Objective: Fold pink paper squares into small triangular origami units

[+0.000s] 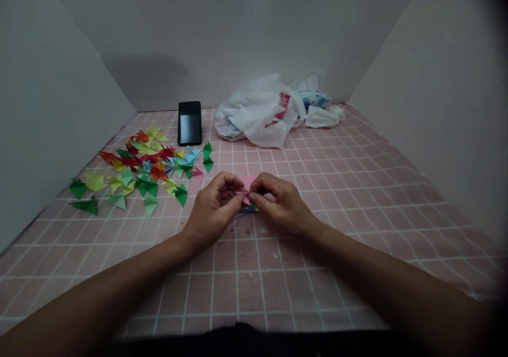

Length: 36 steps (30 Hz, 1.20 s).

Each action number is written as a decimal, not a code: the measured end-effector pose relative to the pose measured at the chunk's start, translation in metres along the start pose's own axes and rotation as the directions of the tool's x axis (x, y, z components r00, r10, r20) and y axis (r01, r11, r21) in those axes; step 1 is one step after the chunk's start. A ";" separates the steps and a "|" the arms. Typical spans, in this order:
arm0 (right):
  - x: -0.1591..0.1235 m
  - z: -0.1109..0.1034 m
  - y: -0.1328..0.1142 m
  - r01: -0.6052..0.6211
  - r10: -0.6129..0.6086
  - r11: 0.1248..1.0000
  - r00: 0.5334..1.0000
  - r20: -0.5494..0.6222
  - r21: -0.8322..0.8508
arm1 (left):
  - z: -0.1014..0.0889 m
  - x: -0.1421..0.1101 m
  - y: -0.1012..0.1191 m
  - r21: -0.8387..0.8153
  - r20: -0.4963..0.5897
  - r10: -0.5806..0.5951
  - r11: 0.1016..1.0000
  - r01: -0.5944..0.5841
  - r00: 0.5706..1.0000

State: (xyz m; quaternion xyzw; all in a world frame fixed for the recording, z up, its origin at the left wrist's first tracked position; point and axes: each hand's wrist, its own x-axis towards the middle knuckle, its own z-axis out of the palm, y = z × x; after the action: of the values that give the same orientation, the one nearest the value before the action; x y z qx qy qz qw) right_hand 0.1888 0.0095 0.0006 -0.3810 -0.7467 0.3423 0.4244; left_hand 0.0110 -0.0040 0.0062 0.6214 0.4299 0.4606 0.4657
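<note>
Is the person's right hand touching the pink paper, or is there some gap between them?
Touching. The head view shows the right hand with its fingers pressed on the pink paper, with no gap between them.

From where I'm watching, my left hand (214, 208) and my right hand (280, 201) pinch a folded pink paper (246, 183) between them, just above a small multicoloured paper stack (248, 208). To the left, many folded paper pieces (146, 169) lie scattered across a pink grid mat (317, 251). Farther ahead sit a black phone (189, 123) and a white plastic bag (257, 113).
</note>
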 end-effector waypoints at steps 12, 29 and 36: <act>-0.001 0.000 0.003 0.070 -0.071 0.996 0.997 -0.018 -0.060 | -0.002 0.003 0.001 -0.095 -0.013 -0.050 0.994 0.048 0.999; -0.004 0.004 0.004 0.288 -0.289 0.937 0.957 0.025 -0.199 | -0.002 0.005 0.003 -0.152 -0.030 -0.106 0.983 0.100 0.994; -0.003 0.000 0.003 0.275 -0.291 0.933 0.956 -0.038 -0.233 | -0.003 0.007 0.000 -0.264 0.096 -0.120 0.954 0.142 0.988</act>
State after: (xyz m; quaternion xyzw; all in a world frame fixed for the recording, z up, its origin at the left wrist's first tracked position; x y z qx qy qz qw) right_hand 0.1906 0.0083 -0.0033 -0.3272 -0.8119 0.1770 0.4500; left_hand 0.0094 0.0033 0.0081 0.5398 0.3846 0.4583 0.5922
